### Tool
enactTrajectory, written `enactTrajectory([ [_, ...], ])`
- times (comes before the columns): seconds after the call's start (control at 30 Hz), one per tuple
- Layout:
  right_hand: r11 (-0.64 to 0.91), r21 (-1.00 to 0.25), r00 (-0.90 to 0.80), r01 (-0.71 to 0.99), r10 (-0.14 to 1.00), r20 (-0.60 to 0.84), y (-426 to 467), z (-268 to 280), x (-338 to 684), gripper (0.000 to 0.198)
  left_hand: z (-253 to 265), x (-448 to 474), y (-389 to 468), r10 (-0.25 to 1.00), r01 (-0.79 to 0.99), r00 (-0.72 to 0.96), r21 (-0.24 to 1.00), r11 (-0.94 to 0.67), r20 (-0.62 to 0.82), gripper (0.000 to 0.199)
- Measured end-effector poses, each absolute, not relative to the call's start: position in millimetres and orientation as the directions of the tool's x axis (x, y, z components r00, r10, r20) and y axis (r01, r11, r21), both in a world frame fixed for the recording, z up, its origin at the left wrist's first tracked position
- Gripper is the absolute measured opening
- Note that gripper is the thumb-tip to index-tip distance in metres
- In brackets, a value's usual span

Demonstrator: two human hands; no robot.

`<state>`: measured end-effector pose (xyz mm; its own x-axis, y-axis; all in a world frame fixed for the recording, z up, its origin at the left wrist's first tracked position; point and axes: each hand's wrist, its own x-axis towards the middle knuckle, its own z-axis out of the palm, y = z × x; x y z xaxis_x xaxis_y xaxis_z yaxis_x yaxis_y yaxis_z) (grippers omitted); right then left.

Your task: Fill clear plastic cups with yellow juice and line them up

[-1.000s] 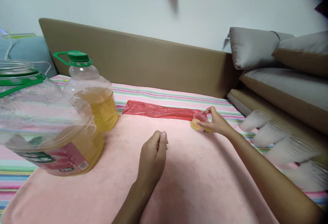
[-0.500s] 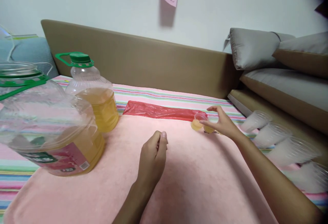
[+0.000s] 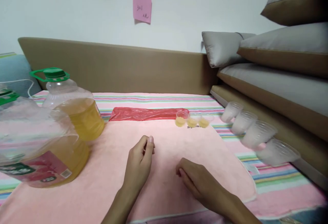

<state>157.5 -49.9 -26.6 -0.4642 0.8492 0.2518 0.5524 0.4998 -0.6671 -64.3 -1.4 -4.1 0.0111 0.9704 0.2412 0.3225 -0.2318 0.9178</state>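
My left hand is closed in a loose fist above the pink cloth, thumb uppermost, with nothing showing in it. To its right, my right hand is curled over the same cloth, its fingers folded in and holding nothing that I can see. Beyond both hands, three small clear cups stand in a row near the cloth's far edge: a left cup, a middle cup and a right cup. Each has a little yellow liquid inside. Neither hand touches them.
At left stand a large open jug and a green-capped jug, both with yellow liquid. A red plastic bag lies behind the cloth. Stacks of whitish plastic cups lie at right, beside piled grey cushions.
My right hand has left the small cups and drawn back toward me, its fingers now curled. My left hand keeps its fist. The view has turned somewhat right.
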Motion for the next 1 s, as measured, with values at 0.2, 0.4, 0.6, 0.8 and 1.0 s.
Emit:
enactTrajectory([
  [0.2,0.665,-0.576,-0.520,0.475,0.740,0.427,-48.4,-40.2,166.8,0.028,2.6,-47.8,-16.4,0.966,0.361,0.082,0.896,-0.259,0.246,0.047],
  [0.4,0.620,-0.550,-0.518,0.560,0.780,0.352,-55.4,-37.5,179.8,0.032,8.5,-30.2,-32.8,0.955,0.400,0.168,0.869,-0.292,0.244,0.048],
  [0.6,0.607,-0.543,-0.337,0.580,0.786,0.519,-59.9,-20.1,219.4,0.024,-3.2,-12.7,-34.4,0.934,0.397,0.271,0.857,-0.329,0.233,0.048],
  [0.8,0.395,-0.514,0.141,0.762,0.673,0.726,-71.4,-1.8,305.6,0.031,-14.7,-7.2,-30.8,0.924,0.407,0.325,0.851,-0.331,0.204,0.049],
  [1.0,-0.132,-0.652,0.658,0.746,0.295,0.693,-97.6,-15.3,393.6,0.062,-8.8,-2.7,-39.5,0.911,0.400,0.362,0.851,-0.341,0.195,0.049],
])
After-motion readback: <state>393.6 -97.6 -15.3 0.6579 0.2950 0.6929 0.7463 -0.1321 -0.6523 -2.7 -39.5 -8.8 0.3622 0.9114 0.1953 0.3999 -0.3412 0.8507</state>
